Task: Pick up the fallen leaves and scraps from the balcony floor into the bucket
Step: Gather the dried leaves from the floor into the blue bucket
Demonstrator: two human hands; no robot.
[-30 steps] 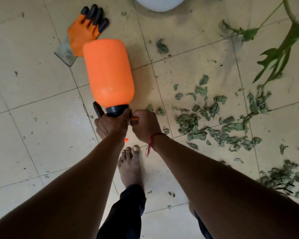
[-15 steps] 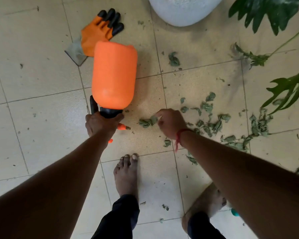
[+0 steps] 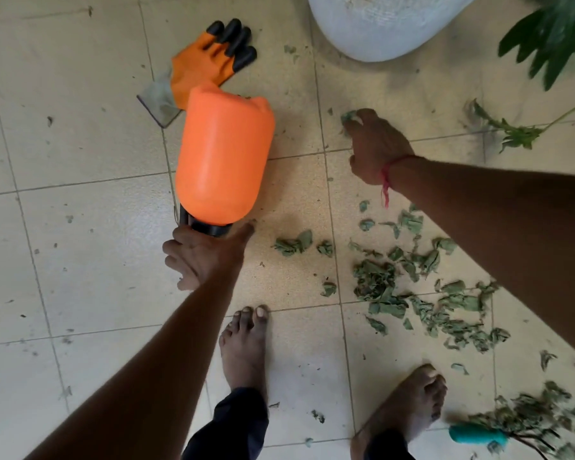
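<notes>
Left hand: our left hand [image 3: 202, 257] was wrapped around the black neck of the orange sprayer bottle [image 3: 224, 157], fingers curled shut on it and the thumb stretched out along the base of the bottle.
Right hand: our right hand [image 3: 377, 146] reached forward over the floor tiles [image 3: 80, 267], its fingertips [image 3: 354, 118] pinched shut on a green leaf scrap [image 3: 347, 117]; a red thread [image 3: 386, 184] hung at the wrist.
Leaves and scraps: the main scatter of leaf scraps [image 3: 412, 287] lay on the floor to the right of the bottle, under and beside our right forearm, with more near the lower right corner.
Bucket: we could not say for certain which thing was the bucket; only the lower curve of a pale grey-white container [image 3: 379, 24] showed at the top edge, cut off by the frame.
Hidden parts: the sprayer head and trigger sat mostly under our left hand, so we saw only a black strip beside the neck.
Glove: an orange glove with black fingertips [image 3: 206, 68] lay on the tiles, touching or tucked just behind the far end of the bottle; we could not tell which.
Blurred: plant leaves [image 3: 545, 38] at the upper right were smeared, as was a teal handle [image 3: 477, 434] at the lower right, its tool end lost in the leaf litter.
Feet: our bare feet [image 3: 244, 350] stood on the tiles.
Writing: no label or brand was readable on the bottle or glove.
</notes>
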